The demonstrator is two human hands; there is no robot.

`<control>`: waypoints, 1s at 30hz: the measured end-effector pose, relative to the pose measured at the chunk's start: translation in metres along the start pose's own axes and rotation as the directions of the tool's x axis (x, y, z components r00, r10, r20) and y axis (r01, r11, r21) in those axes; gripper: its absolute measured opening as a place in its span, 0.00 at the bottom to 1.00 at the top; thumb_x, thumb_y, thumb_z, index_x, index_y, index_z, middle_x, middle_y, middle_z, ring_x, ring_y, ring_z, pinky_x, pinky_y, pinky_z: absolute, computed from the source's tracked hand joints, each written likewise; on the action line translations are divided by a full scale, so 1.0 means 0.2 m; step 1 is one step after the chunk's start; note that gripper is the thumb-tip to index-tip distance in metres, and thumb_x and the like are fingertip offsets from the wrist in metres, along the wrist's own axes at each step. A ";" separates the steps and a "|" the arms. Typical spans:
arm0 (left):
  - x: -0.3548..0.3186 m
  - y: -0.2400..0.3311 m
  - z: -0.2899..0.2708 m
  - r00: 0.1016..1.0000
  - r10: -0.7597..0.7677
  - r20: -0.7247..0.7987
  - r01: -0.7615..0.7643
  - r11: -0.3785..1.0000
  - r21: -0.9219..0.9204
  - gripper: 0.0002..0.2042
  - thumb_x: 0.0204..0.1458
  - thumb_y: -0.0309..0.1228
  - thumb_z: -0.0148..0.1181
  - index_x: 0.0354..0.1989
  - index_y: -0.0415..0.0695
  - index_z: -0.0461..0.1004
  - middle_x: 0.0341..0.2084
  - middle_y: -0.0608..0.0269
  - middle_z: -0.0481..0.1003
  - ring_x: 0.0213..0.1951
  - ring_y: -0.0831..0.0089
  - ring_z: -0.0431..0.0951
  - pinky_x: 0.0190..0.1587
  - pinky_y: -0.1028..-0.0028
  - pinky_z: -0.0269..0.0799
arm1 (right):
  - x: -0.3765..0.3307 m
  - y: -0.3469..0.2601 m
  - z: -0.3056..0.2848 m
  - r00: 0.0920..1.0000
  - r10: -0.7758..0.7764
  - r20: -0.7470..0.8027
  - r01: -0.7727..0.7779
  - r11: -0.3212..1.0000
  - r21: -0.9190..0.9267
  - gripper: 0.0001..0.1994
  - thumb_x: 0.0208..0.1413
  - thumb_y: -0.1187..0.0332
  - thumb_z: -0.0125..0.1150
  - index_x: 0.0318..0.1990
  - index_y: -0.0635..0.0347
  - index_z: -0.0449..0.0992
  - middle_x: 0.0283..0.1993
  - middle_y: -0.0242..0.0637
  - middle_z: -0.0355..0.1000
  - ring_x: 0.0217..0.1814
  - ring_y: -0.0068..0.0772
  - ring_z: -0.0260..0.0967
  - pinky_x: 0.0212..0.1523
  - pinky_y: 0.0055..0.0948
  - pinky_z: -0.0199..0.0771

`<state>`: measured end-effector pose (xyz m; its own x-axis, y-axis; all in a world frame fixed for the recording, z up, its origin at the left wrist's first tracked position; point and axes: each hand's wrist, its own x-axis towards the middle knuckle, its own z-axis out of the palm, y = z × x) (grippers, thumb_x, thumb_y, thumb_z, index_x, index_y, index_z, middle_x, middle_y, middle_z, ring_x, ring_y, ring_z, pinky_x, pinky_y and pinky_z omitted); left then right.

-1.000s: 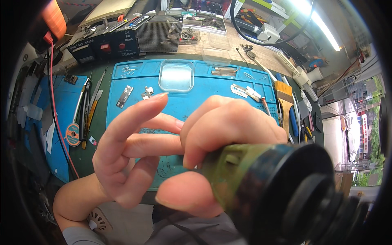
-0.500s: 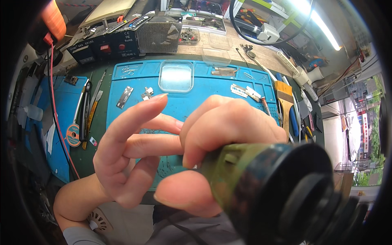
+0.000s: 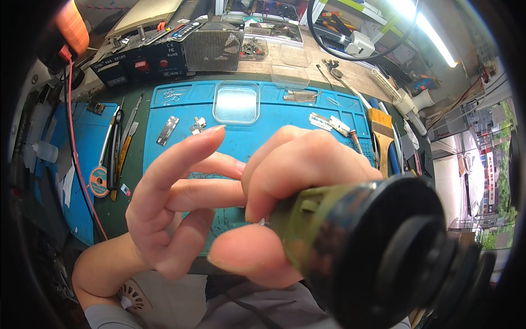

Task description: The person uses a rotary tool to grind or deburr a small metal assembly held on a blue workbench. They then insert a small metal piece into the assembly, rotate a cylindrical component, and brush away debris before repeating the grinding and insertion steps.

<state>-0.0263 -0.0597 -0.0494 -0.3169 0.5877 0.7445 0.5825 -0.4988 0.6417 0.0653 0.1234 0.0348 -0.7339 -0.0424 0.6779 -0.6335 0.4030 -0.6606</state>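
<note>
A green camouflage-patterned tube (image 3: 329, 230) with stepped black rings fills the lower right, close and blurred. My right hand (image 3: 307, 164) is closed around its narrow front end, fingers curled over the top and thumb below. A small pale bit (image 3: 263, 221) shows between index finger and thumb; its kind is unclear. My left hand (image 3: 175, 203) is at the left with its fingers apart. One finger points up, while two others reach across to my right fingers, their tips partly hidden behind them. Both hands are above the blue work mat (image 3: 285, 109).
On the mat lie a clear plastic box (image 3: 236, 103), a small dark plate (image 3: 167, 130), a metal part (image 3: 198, 125) and a razor blade (image 3: 320, 121). A brush (image 3: 382, 134) lies at right, a solder reel (image 3: 99, 182) at left. A black powered unit (image 3: 142, 64) stands behind.
The tube's ringed rear end has shifted slightly up and left, with my right thumb rising a little. The pale bit between the fingers shows more clearly. My left hand stays nearly still.
</note>
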 end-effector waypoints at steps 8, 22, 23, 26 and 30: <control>-0.01 0.08 -0.04 0.997 -0.066 0.038 0.064 0.995 0.071 0.42 0.44 0.08 0.41 0.76 0.20 0.49 0.54 0.43 0.84 0.62 0.57 0.80 0.70 0.58 0.68 | 0.00 0.00 0.02 0.998 0.055 0.014 -0.055 0.998 0.005 0.21 0.49 0.57 0.81 0.33 0.65 0.75 0.26 0.37 0.74 0.23 0.36 0.75 0.23 0.30 0.75; -0.02 0.04 0.00 1.000 -0.009 -0.025 0.010 0.999 0.044 0.42 0.44 0.08 0.41 0.76 0.19 0.50 0.54 0.42 0.84 0.62 0.57 0.80 0.68 0.60 0.68 | -0.01 -0.06 -0.07 0.961 0.192 0.201 -0.214 0.972 0.098 0.25 0.46 0.68 0.90 0.44 0.56 0.76 0.42 0.38 0.76 0.40 0.32 0.75 0.41 0.33 0.74; -0.02 0.04 0.00 1.000 -0.008 -0.022 0.009 0.999 0.042 0.42 0.44 0.08 0.41 0.76 0.19 0.50 0.53 0.42 0.85 0.62 0.57 0.80 0.68 0.60 0.68 | 0.00 -0.07 -0.07 0.959 0.197 0.205 -0.217 0.973 0.080 0.24 0.46 0.68 0.90 0.44 0.56 0.76 0.42 0.38 0.76 0.40 0.32 0.75 0.40 0.32 0.74; -0.01 0.03 -0.02 1.000 -0.006 0.020 0.005 0.999 0.033 0.42 0.43 0.07 0.41 0.76 0.20 0.50 0.54 0.42 0.85 0.62 0.58 0.80 0.69 0.59 0.68 | 0.00 -0.06 -0.07 0.965 0.179 0.192 -0.197 0.977 0.079 0.24 0.45 0.68 0.91 0.43 0.56 0.76 0.41 0.37 0.77 0.40 0.32 0.75 0.40 0.32 0.74; 0.02 0.11 -0.01 0.991 -0.135 -0.005 0.135 0.989 0.060 0.42 0.43 0.07 0.41 0.76 0.20 0.50 0.53 0.43 0.85 0.62 0.58 0.80 0.69 0.58 0.68 | -0.01 -0.05 -0.07 0.969 0.168 0.180 -0.185 0.979 0.081 0.25 0.45 0.68 0.91 0.44 0.56 0.76 0.40 0.37 0.77 0.40 0.32 0.76 0.40 0.32 0.74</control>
<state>-0.0160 -0.0692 -0.0312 -0.3967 0.6462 0.6519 0.5785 -0.3754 0.7242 0.0758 0.1326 0.0442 -0.8617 -0.1377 0.4884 -0.5049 0.3284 -0.7982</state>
